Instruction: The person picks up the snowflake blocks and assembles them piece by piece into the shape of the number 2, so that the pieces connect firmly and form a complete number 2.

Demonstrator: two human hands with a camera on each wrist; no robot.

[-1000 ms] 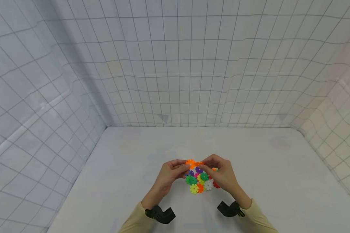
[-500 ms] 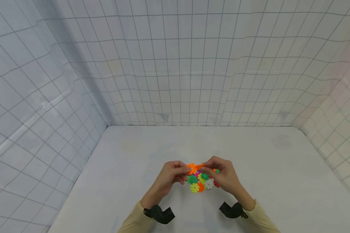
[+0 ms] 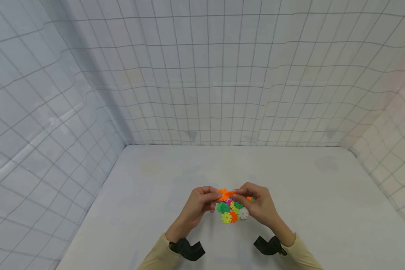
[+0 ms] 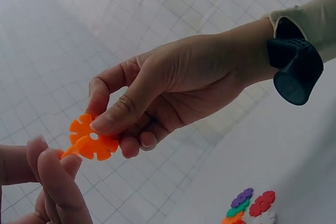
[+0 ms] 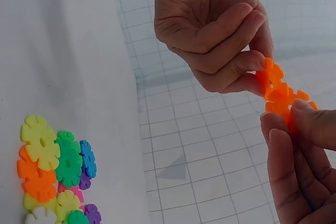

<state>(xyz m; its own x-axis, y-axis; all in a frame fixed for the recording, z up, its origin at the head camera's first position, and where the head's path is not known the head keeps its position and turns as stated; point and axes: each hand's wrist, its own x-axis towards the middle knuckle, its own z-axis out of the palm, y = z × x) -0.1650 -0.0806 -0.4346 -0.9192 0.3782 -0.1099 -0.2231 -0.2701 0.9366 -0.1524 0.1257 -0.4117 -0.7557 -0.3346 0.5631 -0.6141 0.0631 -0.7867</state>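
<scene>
Near the frame's lower centre, the left hand [image 3: 195, 204] and right hand [image 3: 260, 204] each pinched one of two touching orange notched discs [image 3: 224, 194], apparently for slot alignment, above colourful discs [image 3: 224, 207].

The white table [image 3: 175, 165] bears faint patches; a gridded back sheet [image 3: 214, 75] rises beyond it, gridded side sheets [image 3: 30, 150] flanking.

The head view looks forward and down from high above the white table [image 3: 310, 187]. Both wrist views look from close up, tipped sideways, and share the left hand [image 3: 198, 202], right hand [image 3: 259, 204] and orange flower discs [image 4: 103, 148].
</scene>
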